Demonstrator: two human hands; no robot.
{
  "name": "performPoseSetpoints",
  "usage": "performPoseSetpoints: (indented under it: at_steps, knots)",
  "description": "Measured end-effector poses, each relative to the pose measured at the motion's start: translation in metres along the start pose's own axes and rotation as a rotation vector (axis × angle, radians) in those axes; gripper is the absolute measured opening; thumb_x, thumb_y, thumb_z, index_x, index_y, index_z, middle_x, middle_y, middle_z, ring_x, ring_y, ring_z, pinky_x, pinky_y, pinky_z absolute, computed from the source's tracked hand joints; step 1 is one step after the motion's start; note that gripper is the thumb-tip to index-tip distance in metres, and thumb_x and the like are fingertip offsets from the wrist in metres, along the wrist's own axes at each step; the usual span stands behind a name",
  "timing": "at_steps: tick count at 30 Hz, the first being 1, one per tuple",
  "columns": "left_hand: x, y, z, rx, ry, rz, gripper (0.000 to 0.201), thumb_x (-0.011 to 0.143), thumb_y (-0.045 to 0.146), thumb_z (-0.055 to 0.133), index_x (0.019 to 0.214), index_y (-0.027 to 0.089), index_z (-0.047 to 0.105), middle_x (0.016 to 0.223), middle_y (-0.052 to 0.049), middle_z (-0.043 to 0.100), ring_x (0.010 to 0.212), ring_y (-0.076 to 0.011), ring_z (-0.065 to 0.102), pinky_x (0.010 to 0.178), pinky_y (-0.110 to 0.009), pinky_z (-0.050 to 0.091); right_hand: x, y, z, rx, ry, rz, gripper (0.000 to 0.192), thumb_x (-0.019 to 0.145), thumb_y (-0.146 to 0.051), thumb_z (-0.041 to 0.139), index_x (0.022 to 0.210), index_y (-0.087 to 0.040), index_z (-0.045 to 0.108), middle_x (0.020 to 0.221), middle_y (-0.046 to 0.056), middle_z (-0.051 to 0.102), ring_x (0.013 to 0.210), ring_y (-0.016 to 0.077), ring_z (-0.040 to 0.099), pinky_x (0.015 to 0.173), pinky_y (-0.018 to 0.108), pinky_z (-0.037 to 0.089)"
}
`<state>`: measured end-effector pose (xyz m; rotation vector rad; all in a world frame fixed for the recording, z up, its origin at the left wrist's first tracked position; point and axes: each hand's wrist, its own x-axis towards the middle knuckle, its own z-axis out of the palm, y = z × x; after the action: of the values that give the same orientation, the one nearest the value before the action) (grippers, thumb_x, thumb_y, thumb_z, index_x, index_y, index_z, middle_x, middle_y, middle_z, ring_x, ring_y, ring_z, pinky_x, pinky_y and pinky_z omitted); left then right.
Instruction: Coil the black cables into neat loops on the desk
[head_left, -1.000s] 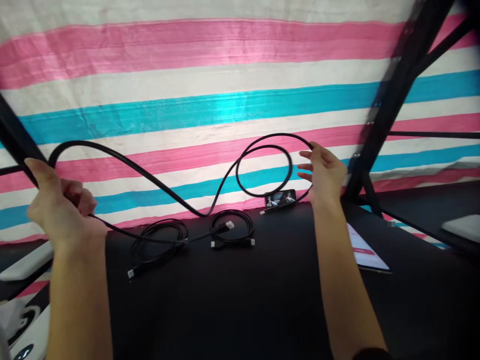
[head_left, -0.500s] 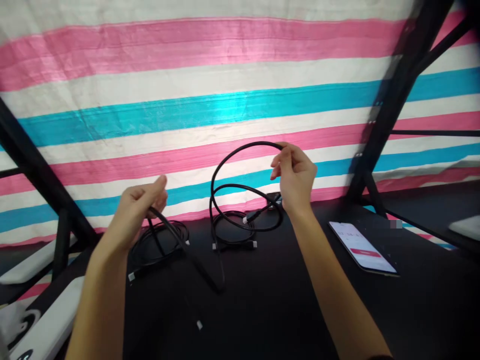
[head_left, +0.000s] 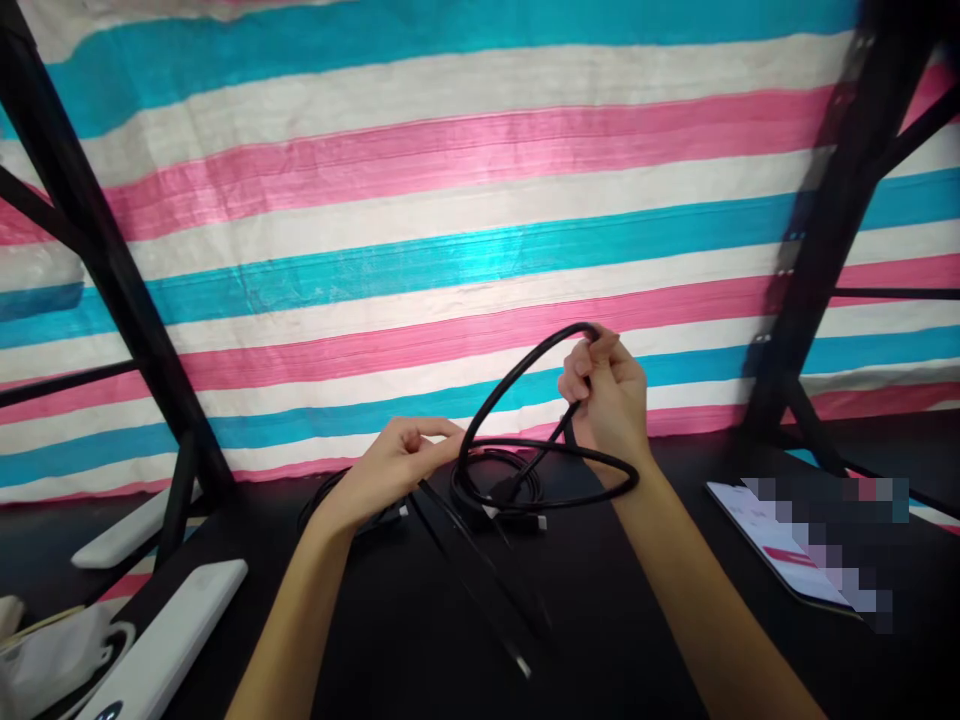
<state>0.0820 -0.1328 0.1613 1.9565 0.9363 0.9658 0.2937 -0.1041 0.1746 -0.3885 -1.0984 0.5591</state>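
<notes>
Centre frame: right hand (head_left: pixel 609 400) closed around the top of a looped, flat black cable (head_left: pixel 517 375), loop held above the black tabletop (head_left: pixel 637 620). Left hand (head_left: pixel 397 465) pinches a lower strand of the same cable, which trails toward lower centre. More coiled black cables (head_left: pixel 499 490) lie behind. White smartphone (head_left: pixel 780 545) at lower right; striped pink, blue and white tarp (head_left: pixel 450 200) across the top.

Left hand (head_left: pixel 390 465) pinching; right hand (head_left: pixel 606 395) fisted, raised.
</notes>
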Motion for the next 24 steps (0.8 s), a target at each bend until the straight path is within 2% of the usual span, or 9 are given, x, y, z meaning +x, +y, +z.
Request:
performPoseSetpoints:
  at_steps: [2,4,8,10,15,21,24]
  knots:
    - [-0.001,0.000,-0.001,-0.005,-0.024,0.041,0.037,0.082,0.046,0.057,0.059,0.018,0.061,0.047,0.003,0.032,0.042,-0.0080,0.024,0.042,-0.025,0.014,-0.001,-0.001,0.001,0.026,-0.014,0.020,0.042,0.069,-0.062,0.068,0.077,-0.023,0.054,0.057,-0.007,0.035,0.041,0.0050,0.029,0.038,0.021,0.026]
    - [-0.003,0.002,-0.002,-0.001,-0.027,0.075,0.044,0.083,0.048,0.055,0.052,0.017,0.054,0.048,0.002,0.034,0.043,-0.0079,0.025,0.042,-0.025,0.015,0.000,-0.002,-0.001,0.049,-0.007,0.036,0.041,0.069,-0.059,0.071,0.077,-0.022,0.055,0.058,-0.007,0.036,0.042,0.0045,0.029,0.038,0.021,0.025]
    - [-0.008,0.011,-0.008,0.020,0.035,0.043,0.041,0.078,0.052,0.059,0.059,0.016,0.053,0.049,0.005,0.032,0.045,-0.0068,0.024,0.042,-0.022,0.014,0.009,-0.005,-0.012,0.107,0.039,0.018,0.035,0.071,-0.049,0.073,0.070,-0.021,0.052,0.058,-0.007,0.034,0.043,0.0041,0.026,0.039,0.020,0.022]
    - [-0.011,0.015,-0.011,0.035,0.106,0.017,0.039,0.076,0.052,0.062,0.062,0.016,0.052,0.049,0.006,0.032,0.044,-0.0064,0.024,0.042,-0.021,0.015,0.015,-0.010,-0.020,0.138,0.078,-0.009,0.032,0.073,-0.039,0.074,0.066,-0.020,0.050,0.057,-0.007,0.032,0.043,0.0038,0.023,0.039,0.019,0.020]
    - [-0.009,0.011,-0.019,0.029,0.432,-0.006,0.044,0.074,0.056,0.062,0.059,0.016,0.051,0.050,0.006,0.027,0.044,-0.0053,0.021,0.040,-0.020,0.014,0.024,-0.023,-0.039,0.130,0.109,-0.124,0.022,0.076,-0.025,0.070,0.066,-0.020,0.052,0.057,-0.007,0.030,0.044,0.0049,0.022,0.041,0.021,0.019]
    - [-0.009,0.001,-0.043,-0.135,1.006,0.004,0.041,0.062,0.053,0.074,0.064,0.014,0.061,0.045,0.007,0.031,0.039,-0.0044,0.024,0.037,-0.020,0.016,0.033,-0.028,-0.059,0.049,0.141,-0.166,0.025,0.073,-0.029,0.074,0.064,-0.021,0.051,0.057,-0.006,0.033,0.043,0.0056,0.024,0.041,0.024,0.016]
    - [-0.018,0.006,-0.057,-0.218,1.144,0.017,0.038,0.057,0.048,0.079,0.065,0.014,0.063,0.043,0.008,0.034,0.039,-0.0040,0.026,0.037,-0.019,0.018,0.037,-0.024,-0.069,-0.096,0.194,-0.191,0.023,0.071,-0.036,0.075,0.068,-0.021,0.058,0.056,-0.004,0.045,0.040,0.0060,0.031,0.039,0.024,0.018]
